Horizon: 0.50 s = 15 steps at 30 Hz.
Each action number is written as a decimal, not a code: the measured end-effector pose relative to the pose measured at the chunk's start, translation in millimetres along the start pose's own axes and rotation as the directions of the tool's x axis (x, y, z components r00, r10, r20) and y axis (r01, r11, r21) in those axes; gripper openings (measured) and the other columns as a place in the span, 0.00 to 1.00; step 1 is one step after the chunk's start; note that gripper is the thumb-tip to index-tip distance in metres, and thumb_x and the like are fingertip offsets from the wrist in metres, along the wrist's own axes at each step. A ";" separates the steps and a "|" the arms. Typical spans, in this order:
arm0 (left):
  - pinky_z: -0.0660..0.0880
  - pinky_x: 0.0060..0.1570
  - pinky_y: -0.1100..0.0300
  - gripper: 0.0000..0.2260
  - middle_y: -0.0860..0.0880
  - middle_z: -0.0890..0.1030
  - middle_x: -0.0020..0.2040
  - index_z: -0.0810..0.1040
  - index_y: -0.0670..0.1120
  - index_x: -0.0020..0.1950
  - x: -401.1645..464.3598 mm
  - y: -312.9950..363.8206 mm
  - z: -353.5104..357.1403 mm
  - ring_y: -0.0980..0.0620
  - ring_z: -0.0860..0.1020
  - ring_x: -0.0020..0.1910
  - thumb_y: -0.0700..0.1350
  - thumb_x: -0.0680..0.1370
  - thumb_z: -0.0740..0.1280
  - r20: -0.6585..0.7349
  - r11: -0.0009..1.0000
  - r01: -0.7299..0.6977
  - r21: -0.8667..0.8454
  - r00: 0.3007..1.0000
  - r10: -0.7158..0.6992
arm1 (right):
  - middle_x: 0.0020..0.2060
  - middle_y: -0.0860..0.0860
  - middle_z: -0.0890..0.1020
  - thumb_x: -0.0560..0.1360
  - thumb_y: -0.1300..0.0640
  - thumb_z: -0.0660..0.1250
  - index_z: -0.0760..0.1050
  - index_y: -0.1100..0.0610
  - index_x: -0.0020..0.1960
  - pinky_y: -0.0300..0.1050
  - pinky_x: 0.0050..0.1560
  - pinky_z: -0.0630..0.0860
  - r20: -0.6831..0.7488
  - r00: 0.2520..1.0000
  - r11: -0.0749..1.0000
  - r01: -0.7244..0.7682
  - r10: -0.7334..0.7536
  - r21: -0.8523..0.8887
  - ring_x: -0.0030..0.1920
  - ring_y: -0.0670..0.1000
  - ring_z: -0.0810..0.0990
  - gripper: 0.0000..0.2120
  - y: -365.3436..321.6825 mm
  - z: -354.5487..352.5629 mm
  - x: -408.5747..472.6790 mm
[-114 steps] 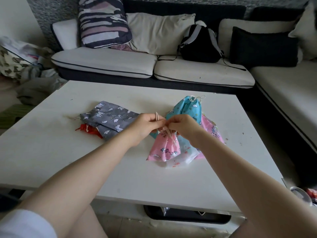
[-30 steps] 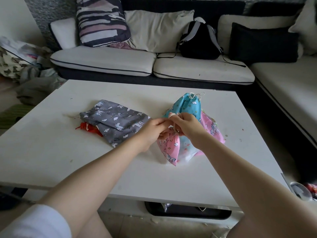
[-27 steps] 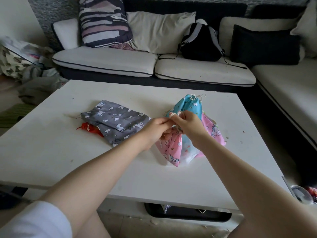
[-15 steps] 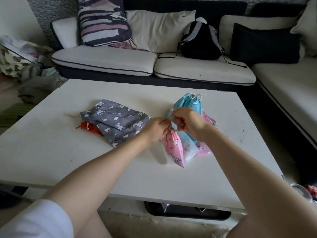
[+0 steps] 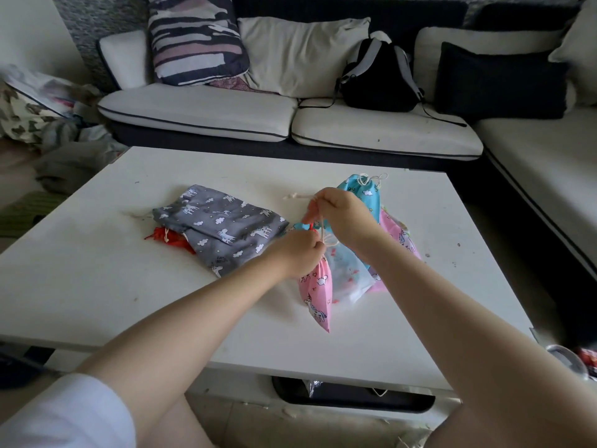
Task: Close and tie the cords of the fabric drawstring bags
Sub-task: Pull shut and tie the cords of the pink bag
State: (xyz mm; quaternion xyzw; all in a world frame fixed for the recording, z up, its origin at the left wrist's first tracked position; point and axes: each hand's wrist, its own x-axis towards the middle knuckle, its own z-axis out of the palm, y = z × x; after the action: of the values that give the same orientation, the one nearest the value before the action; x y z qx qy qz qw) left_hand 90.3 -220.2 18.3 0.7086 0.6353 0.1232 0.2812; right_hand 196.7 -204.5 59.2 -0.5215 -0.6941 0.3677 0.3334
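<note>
No readable text, labels, brands or numbers anywhere. The grey bag (image 5: 223, 227), pink bag (image 5: 315, 294) and blue bag (image 5: 363, 190) carry only printed pictures: unicorns, clouds, stars. A tiny dark mark near the grey bag's lower edge may be lettering, too small to read. Striped pillow (image 5: 197, 37) and black backpack (image 5: 381, 76) show no legible logo.

My forearms are bare to the fingers; a short white sleeve (image 5: 64, 412) covers my left upper arm, plain and unmarked.
</note>
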 end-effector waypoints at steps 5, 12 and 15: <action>0.64 0.42 0.54 0.15 0.37 0.74 0.45 0.69 0.39 0.44 -6.5 1.3 -4.3 0.40 0.73 0.51 0.44 0.82 0.48 0.100 0.996 -0.049 0.068 0.994 0.042 | 0.42 0.54 0.76 0.78 0.62 0.56 0.80 0.60 0.49 0.42 0.39 0.64 0.089 0.979 0.905 0.203 -0.183 -0.374 0.38 0.50 0.73 0.13 -3.4 -2.6 9.0; 0.60 0.29 0.58 0.12 0.44 0.70 0.29 0.66 0.46 0.30 -2.7 -5.3 -10.3 0.51 0.66 0.24 0.48 0.74 0.57 0.063 0.911 0.040 -0.410 0.998 -0.015 | 0.45 0.51 0.82 0.78 0.62 0.58 0.70 0.57 0.66 0.46 0.52 0.75 -0.073 0.984 0.974 0.146 -0.160 -0.174 0.47 0.51 0.79 0.17 15.9 -2.9 -4.0; 0.58 0.28 0.59 0.12 0.49 0.66 0.26 0.66 0.46 0.30 -4.5 -6.6 -9.8 0.52 0.63 0.24 0.47 0.73 0.57 0.054 0.835 0.064 -0.546 0.998 -0.041 | 0.51 0.51 0.82 0.78 0.60 0.59 0.67 0.57 0.69 0.42 0.55 0.73 0.046 0.999 0.974 -0.006 0.017 -0.226 0.51 0.50 0.79 0.19 24.3 -2.3 -1.5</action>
State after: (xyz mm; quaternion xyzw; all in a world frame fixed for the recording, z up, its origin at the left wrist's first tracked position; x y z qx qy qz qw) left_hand 78.8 -221.9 23.5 0.5833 0.5872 0.2775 0.4878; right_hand 210.7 -201.0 39.4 -0.5510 -0.7360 0.3010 0.2531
